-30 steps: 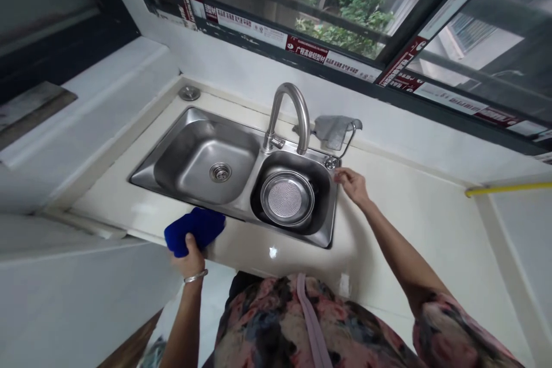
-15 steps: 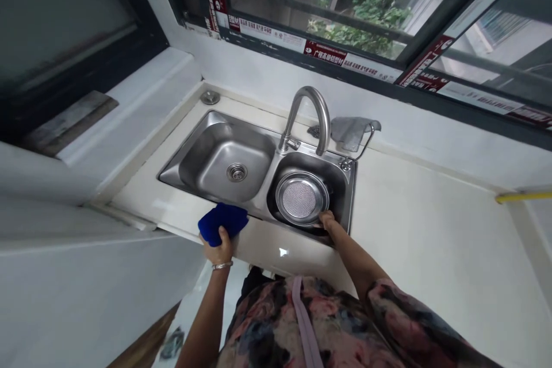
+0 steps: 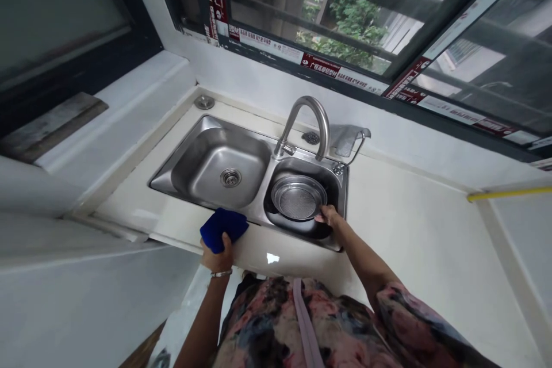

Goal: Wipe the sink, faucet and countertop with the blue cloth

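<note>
- Tilted since the last frame: steel strainer basket (image 3: 297,198), in the right basin (image 3: 304,230) of the stainless sink (image 3: 259,219)
- Right hand (image 3: 330,215): fingers (image 3: 323,217) curled on its near rim
- Left hand (image 3: 217,259): fingers clenched on blue cloth (image 3: 225,229) at the sink's near edge

The round mesh strainer (image 3: 297,197) and double sink (image 3: 176,149) are made of smooth, shiny steel; the blue cloth (image 3: 224,229) is matt.
</note>
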`<move>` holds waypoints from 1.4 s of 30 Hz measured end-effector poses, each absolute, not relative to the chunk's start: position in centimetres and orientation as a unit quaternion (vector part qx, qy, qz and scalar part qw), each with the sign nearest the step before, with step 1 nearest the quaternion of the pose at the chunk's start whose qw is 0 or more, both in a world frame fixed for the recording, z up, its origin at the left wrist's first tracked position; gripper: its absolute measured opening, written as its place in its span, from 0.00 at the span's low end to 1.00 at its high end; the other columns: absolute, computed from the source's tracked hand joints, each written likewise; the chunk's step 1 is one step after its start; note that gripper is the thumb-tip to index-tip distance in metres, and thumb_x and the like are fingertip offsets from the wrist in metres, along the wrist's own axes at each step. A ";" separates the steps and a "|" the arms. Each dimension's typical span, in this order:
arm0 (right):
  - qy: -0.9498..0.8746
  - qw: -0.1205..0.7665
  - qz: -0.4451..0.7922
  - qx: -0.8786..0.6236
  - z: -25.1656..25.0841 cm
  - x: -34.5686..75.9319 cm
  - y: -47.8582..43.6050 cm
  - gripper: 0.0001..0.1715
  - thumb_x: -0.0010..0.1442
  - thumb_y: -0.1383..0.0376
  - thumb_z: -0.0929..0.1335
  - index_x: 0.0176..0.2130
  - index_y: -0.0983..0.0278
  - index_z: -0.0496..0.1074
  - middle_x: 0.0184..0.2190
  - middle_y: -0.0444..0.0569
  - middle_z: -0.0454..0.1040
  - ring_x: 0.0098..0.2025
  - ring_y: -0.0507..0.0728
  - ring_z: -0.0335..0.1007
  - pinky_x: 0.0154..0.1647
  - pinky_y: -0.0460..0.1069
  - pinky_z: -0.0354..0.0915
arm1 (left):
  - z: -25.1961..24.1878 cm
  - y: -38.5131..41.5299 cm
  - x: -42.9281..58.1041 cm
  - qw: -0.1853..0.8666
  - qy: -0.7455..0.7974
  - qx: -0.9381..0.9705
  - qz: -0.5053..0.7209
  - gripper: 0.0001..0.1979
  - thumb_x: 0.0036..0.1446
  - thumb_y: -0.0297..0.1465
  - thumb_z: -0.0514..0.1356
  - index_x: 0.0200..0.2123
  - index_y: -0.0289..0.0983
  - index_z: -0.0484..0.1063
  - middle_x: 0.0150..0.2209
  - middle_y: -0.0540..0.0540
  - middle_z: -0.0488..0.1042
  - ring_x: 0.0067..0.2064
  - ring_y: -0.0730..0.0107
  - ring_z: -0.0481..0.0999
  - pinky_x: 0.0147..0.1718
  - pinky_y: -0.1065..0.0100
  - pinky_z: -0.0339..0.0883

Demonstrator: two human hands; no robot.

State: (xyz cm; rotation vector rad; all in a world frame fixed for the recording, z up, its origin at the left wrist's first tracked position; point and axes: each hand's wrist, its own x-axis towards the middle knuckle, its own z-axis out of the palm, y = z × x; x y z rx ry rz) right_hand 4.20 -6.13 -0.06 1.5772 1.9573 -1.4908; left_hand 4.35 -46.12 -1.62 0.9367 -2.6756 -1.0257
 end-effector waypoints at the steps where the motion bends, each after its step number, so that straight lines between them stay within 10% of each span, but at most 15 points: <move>1: 0.661 0.107 -0.509 0.541 0.3 4.1 -6.1 0.15 0.75 0.56 0.71 0.49 0.67 0.75 0.39 0.45 0.77 0.34 0.51 0.75 0.34 0.47 0.76 | -1.7 -46.2 4.3 0.063 -0.882 0.314 -0.345 0.37 0.56 0.50 0.63 0.59 0.27 0.73 0.29 0.40 0.75 0.36 0.43 0.80 0.37 0.51 0.74; 16: 0.739 -0.068 -0.458 0.489 8.4 15.1 -5.8 0.21 0.67 0.47 0.65 0.38 0.62 0.69 0.19 0.48 0.71 0.22 0.61 0.73 0.24 0.51 0.70 | -1.7 -46.2 4.2 0.074 -0.884 0.274 -0.371 0.44 0.50 0.56 0.60 0.60 0.28 0.72 0.32 0.34 0.80 0.37 0.38 0.82 0.43 0.44 0.76; 23: 0.832 -0.252 -0.218 0.444 10.7 20.6 -5.2 0.40 0.67 0.38 0.56 0.49 0.68 0.75 0.32 0.59 0.78 0.36 0.66 0.76 0.40 0.57 0.73 | -1.7 -46.5 4.6 0.063 -0.895 0.237 -0.373 0.43 0.50 0.54 0.62 0.59 0.26 0.72 0.37 0.30 0.82 0.42 0.36 0.83 0.46 0.44 0.76; 32: 0.829 -0.367 -0.108 0.409 11.3 20.5 -5.1 0.42 0.71 0.46 0.54 0.67 0.70 0.66 0.62 0.69 0.73 0.62 0.72 0.73 0.60 0.65 0.71 | -2.3 -47.2 4.4 0.051 -0.891 0.214 -0.397 0.47 0.47 0.56 0.63 0.60 0.26 0.72 0.37 0.30 0.80 0.43 0.31 0.82 0.51 0.33 0.74; 36: 0.770 -0.361 -0.219 0.478 11.6 20.5 -5.1 0.35 0.67 0.45 0.58 0.55 0.67 0.73 0.53 0.65 0.77 0.59 0.71 0.73 0.61 0.62 0.71 | -2.6 -47.2 4.2 0.067 -0.887 0.205 -0.407 0.50 0.45 0.60 0.62 0.61 0.27 0.72 0.33 0.33 0.78 0.42 0.31 0.82 0.51 0.30 0.74; 42: 0.593 -0.335 -0.453 0.575 10.2 21.6 -5.1 0.18 0.61 0.48 0.67 0.33 0.59 0.65 0.24 0.44 0.65 0.28 0.58 0.66 0.26 0.50 0.67 | -2.2 -47.1 4.0 0.055 -0.903 0.188 -0.382 0.56 0.46 0.63 0.56 0.62 0.20 0.70 0.34 0.25 0.79 0.42 0.24 0.82 0.47 0.27 0.75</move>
